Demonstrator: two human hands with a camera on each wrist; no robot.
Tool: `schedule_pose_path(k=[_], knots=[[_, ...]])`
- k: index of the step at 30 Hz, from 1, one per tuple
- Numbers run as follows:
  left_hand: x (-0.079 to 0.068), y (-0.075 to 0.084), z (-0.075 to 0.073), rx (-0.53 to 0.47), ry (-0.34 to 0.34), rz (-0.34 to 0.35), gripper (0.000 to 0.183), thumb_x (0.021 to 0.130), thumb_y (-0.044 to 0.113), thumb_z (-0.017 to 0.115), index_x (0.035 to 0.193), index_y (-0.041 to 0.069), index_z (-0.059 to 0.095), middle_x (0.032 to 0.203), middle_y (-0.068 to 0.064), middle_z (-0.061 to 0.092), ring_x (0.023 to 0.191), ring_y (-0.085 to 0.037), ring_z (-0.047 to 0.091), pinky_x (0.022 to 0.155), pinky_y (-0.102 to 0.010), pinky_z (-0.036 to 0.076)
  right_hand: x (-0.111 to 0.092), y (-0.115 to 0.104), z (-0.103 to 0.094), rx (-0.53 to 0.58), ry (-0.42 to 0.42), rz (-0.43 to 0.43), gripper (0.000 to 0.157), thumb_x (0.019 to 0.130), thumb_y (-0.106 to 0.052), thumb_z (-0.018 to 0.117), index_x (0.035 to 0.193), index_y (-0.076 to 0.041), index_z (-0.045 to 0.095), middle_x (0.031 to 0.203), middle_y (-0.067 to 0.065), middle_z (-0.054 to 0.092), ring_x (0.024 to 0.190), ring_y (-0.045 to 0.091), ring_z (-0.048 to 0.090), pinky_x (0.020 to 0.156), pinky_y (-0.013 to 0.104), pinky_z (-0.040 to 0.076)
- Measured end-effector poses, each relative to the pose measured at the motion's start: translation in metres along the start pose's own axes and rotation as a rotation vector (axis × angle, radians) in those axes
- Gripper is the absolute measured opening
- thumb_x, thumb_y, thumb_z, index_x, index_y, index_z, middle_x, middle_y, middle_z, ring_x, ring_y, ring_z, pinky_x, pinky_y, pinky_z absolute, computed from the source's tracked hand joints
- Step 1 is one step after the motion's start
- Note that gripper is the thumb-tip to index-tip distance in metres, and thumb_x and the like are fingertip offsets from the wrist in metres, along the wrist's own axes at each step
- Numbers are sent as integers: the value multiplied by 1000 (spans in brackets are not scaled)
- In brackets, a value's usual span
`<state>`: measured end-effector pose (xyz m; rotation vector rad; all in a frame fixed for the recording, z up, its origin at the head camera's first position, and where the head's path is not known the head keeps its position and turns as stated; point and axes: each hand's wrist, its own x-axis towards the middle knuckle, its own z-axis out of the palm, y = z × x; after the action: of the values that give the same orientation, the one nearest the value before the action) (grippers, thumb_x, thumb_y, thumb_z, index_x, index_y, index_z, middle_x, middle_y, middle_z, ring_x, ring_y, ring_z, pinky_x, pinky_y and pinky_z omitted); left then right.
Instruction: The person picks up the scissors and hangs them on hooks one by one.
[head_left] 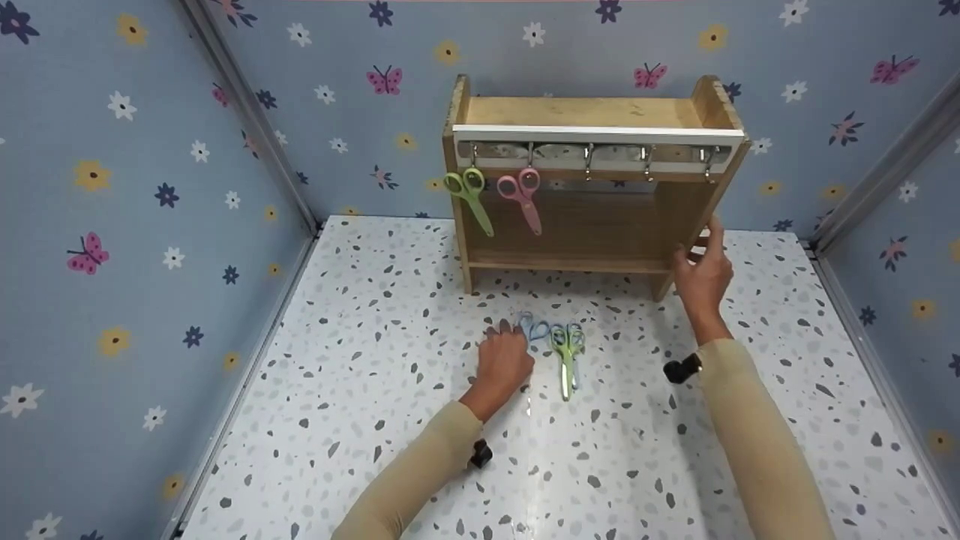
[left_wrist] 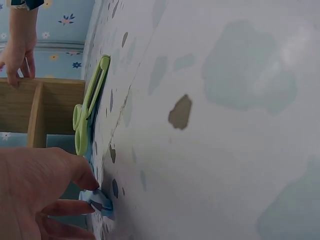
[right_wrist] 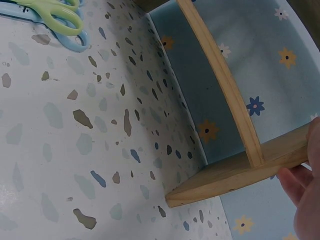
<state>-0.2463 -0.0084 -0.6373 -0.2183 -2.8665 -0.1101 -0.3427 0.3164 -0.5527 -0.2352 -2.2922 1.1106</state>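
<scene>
Pinching the blue scissors (head_left: pixel 534 328) between thumb and bent fingers, the left hand (head_left: pixel 506 364) is working on the tabletop (head_left: pixel 360 390) in front of the shelf's left half. Its thumb and nearest finger are closing down to a narrow gap, and the blue handles are showing beside the hand, on the side toward the shelf. The right hand (head_left: pixel 703 276) is gripping the shelf (head_left: pixel 566 266) low on its right side, its fingers parted around the edge of the side panel.

Just beside the blue scissors, also in front of the shelf, the lower green scissors (head_left: pixel 564 356) are lying on top of a second blue pair (head_left: pixel 577 375), both with their handles pointing toward the shelf. Along the shelf's upper front, a hook rail (head_left: pixel 559 155) is carrying the hanging green scissors (head_left: pixel 475 201) on its leftmost hook and the pink scissors (head_left: pixel 526 201) on the next. Behind the shelf, a patterned wall (head_left: pixel 495 45) is rising.
</scene>
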Motion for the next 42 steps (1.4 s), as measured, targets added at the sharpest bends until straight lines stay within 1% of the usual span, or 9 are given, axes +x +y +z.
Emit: schedule_pose_path(k=[1,3,4,8,10,22,31,37,42], knots=[[0,0,-1,2,0,2,23,92,20,79,108,3,81,109,-14,78,88,-30,76,63,-41,63,0,0,0,-1,1,3,66,110,-10,63,172,-22,42,138,30,73,131,46,75,112,61,61],[2,-2,11,9,32,15,25,89,21,81,109,6,80,102,-11,77,83,-29,74,60,-41,61,1,0,0,-3,1,10,66,110,-10,63,172,-21,42,138,30,73,131,46,75,112,61,61],[1,-1,4,5,25,18,27,90,22,83,111,5,80,100,-11,77,82,-27,75,61,-41,61,1,0,0,-4,0,14,66,110,-10,63,172,-21,42,139,30,73,131,46,75,113,60,61],[0,-2,3,23,41,40,29,89,24,88,111,7,81,90,-7,77,76,-25,75,59,-40,61,1,0,1,-9,-4,23,67,111,-9,62,173,-22,41,140,29,73,132,44,75,113,60,61],[-1,0,-10,33,18,43,29,92,25,89,113,6,81,90,-8,78,76,-23,76,60,-38,62,1,0,1,-12,-6,26,67,111,-10,63,173,-22,41,141,28,73,133,43,74,114,59,61],[3,-5,-14,31,-39,81,23,98,16,83,121,11,77,92,-8,81,76,-24,79,61,-37,63,1,-1,0,-5,-6,31,66,111,-11,64,172,-24,41,141,26,73,132,42,75,114,58,61],[0,-11,-8,-6,47,173,23,99,8,81,120,16,76,88,-8,80,71,-25,76,55,-38,60,1,-2,0,-2,-23,39,66,110,-11,62,172,-23,40,145,27,71,134,43,74,115,58,61],[-1,-12,-5,13,98,195,24,98,7,80,120,17,77,86,-8,79,68,-24,74,54,-37,59,1,-3,-1,-10,-33,56,67,111,-11,63,172,-23,39,146,27,70,134,43,74,115,58,60],[-1,-14,-6,-6,97,200,24,98,5,79,119,16,77,87,-8,79,68,-24,75,54,-37,59,1,-3,-1,-18,-28,49,67,111,-11,63,172,-23,39,145,27,71,134,43,74,115,58,61]])
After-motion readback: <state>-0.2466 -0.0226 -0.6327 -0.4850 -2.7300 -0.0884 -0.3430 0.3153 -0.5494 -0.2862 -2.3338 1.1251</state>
